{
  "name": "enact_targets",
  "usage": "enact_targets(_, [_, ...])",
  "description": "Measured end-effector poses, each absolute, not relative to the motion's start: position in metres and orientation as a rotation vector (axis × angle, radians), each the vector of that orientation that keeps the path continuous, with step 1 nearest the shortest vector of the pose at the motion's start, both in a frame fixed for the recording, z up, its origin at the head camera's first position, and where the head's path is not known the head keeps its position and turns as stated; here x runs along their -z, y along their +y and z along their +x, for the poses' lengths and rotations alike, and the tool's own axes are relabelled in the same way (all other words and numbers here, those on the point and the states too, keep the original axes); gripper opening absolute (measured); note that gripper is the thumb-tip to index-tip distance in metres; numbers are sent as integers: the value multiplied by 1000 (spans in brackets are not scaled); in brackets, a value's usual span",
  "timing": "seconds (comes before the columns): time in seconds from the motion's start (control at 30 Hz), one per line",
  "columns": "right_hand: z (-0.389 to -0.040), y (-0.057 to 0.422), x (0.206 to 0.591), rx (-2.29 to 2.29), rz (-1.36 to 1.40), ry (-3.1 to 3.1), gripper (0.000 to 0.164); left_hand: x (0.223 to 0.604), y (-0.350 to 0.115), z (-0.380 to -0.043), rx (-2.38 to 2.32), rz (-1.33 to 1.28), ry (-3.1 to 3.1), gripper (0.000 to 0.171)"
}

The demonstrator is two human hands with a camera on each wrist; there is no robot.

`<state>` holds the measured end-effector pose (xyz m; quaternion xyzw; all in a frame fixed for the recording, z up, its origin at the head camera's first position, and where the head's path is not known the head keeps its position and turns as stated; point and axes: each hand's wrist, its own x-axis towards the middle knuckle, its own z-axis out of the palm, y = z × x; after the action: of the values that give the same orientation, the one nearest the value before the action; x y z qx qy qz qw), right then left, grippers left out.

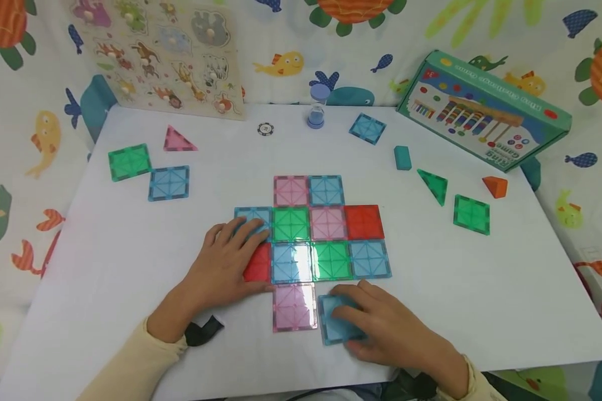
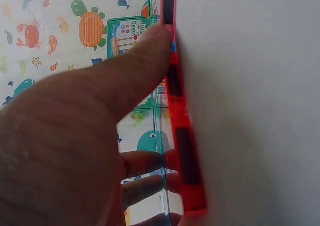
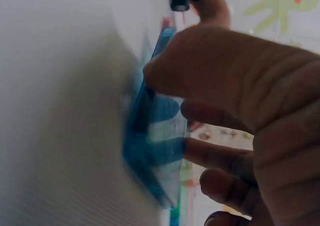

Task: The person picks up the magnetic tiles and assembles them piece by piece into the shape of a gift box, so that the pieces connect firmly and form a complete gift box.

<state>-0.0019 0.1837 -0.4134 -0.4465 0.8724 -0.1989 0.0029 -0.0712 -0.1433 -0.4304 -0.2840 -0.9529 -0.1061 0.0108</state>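
Blue tile (image 1: pixel 337 329) under right hand (image 1: pixel 387 326), pinched; left hand (image 1: pixel 219 268) (fingers loosely spread) touching red tile (image 1: pixel 259 265).

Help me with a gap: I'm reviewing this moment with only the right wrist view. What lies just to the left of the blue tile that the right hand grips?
Observer: In the head view, a pink tile lies just to the left of that blue tile.
Operator: Thanks. My view doesn't show what the left hand covers. Can you see?
Observer: Yes, it partly covers a red tile.
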Motion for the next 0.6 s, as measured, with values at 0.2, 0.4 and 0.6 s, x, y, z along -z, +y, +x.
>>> enact_targets(0.2, [-2,178,424,473,-1341,2885,49,433,-143,-72,333,-885,-2966,105])
enact_targets(0.4, [-6,192,430,264,-906,3074,100,432,-142,-72,320,-883,-2957,105])
enact_targets(0.6, [-19,194,435,309,-806,3099,109,431,-148,-74,331,-825,-2963,105])
